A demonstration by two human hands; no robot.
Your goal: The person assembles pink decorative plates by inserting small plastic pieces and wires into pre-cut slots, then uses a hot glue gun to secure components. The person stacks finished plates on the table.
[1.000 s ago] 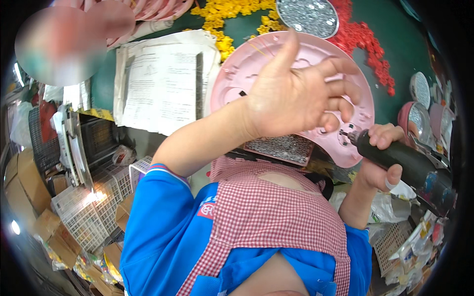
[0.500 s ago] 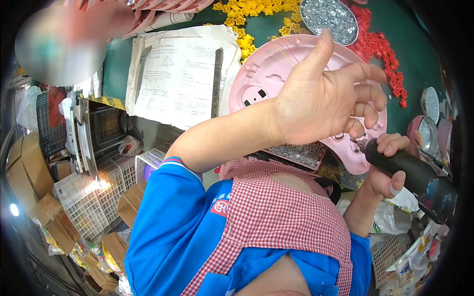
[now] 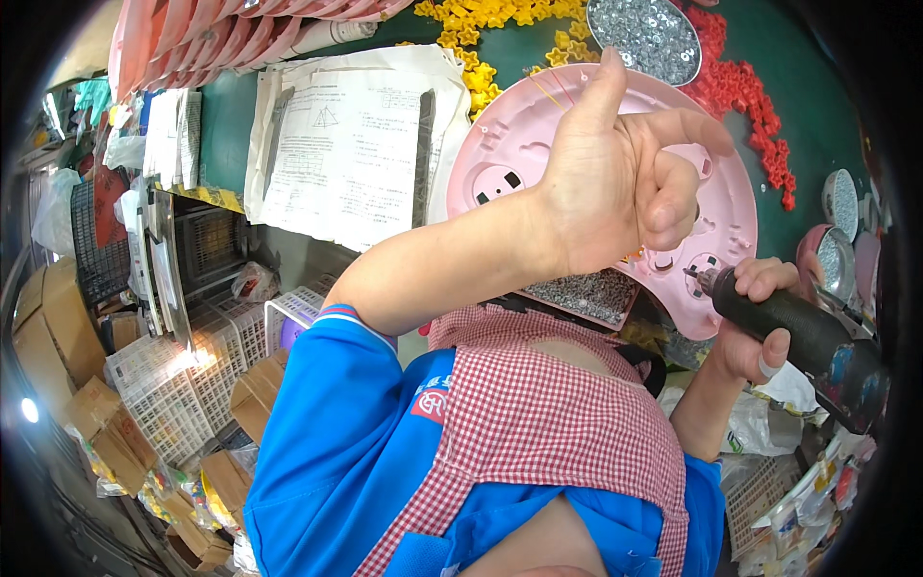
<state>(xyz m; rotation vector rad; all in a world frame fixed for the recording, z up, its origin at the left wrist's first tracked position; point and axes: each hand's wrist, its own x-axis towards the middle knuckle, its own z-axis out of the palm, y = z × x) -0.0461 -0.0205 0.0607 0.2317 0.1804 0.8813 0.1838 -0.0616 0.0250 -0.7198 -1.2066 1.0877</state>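
Observation:
A pink moulded plastic shell [image 3: 524, 115] lies hollow side up on the green bench top. Above it hovers my left hand [image 3: 615, 183], palm showing, with thumb and index finger stretched out and the other fingers curled in. I see nothing in that hand, though it hides the middle of the shell. My right hand [image 3: 755, 332] grips a dark electric screwdriver [image 3: 793, 322], a white band around one finger. The tool's bit points at the shell's lower right lobe, beside small black and white parts [image 3: 707, 264]; contact cannot be made out. Thin red and yellow wires [image 3: 553, 88] show at the shell's top.
Beyond the shell are yellow star-shaped pieces [image 3: 476, 77], red pieces [image 3: 755, 115] and a round dish of clear small parts [image 3: 644, 40]. Printed papers [image 3: 351, 144] lie left. A tray of small metal parts [image 3: 586, 293] sits near my apron; more bowls [image 3: 836, 202] stand right.
My left hand's fingers have curled inward from a looser spread, and the hand has shifted slightly left. My right hand and the screwdriver have hardly moved.

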